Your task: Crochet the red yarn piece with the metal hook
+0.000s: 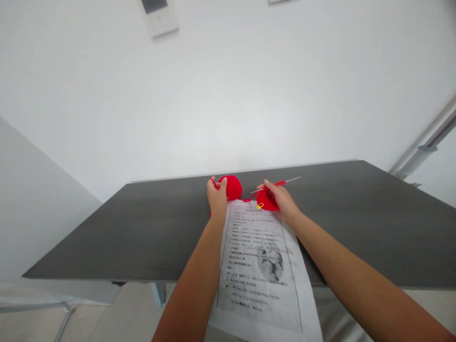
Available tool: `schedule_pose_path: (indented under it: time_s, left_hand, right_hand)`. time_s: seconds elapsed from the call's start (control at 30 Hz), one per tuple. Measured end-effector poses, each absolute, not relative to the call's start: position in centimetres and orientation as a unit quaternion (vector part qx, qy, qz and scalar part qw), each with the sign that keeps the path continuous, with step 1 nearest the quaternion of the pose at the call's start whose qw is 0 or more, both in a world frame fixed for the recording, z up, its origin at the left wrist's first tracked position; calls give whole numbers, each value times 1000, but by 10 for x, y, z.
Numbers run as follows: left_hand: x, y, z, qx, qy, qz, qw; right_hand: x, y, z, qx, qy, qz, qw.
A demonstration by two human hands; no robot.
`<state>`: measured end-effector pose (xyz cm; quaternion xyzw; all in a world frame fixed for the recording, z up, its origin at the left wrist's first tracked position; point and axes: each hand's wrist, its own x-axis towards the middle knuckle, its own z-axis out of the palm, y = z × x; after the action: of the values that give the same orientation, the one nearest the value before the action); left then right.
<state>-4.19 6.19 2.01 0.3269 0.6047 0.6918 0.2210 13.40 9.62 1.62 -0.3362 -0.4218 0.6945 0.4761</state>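
Red yarn lies over the fingers of my left hand (216,194), which is closed against the left side of a round red yarn ball (233,188) near the back of the table. In my right hand (280,198) I grip a crochet hook (280,183) with a red handle and thin metal ends, along with a red crocheted piece (268,200). A yellow stitch marker (260,206) is clipped at the piece's lower left edge. Between the two hands runs a strand of red yarn (246,200).
A printed sheet (249,285) with text and a dark picture lies below my hands, hanging over the front edge of the dark grey table (142,228). Behind the table stands a white wall (228,95). A metal rail (432,140) slopes at the right.
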Motion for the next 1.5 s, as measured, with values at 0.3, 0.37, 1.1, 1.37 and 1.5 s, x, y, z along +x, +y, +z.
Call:
schedule_pose_path:
  time_s: [0.3, 0.37, 1.1, 1.37, 1.5]
  left_hand:
    - [-47, 64, 8, 402, 736, 507, 200]
    - [-47, 66, 6, 424, 724, 507, 197]
    - [-22, 52, 22, 460, 520, 714, 93]
    - [-30, 66, 5, 527, 713, 463, 14]
    - [-29, 65, 6, 543, 699, 465, 5]
  right_hand:
    - [134, 95, 18, -340, -418, 695, 477]
    - [134, 94, 18, -341, -419, 695, 474]
    - [130, 99, 12, -390, -417, 654, 496]
    - [131, 102, 10, -397, -404, 655, 501]
    - [130, 102, 9, -387, -416, 645, 511]
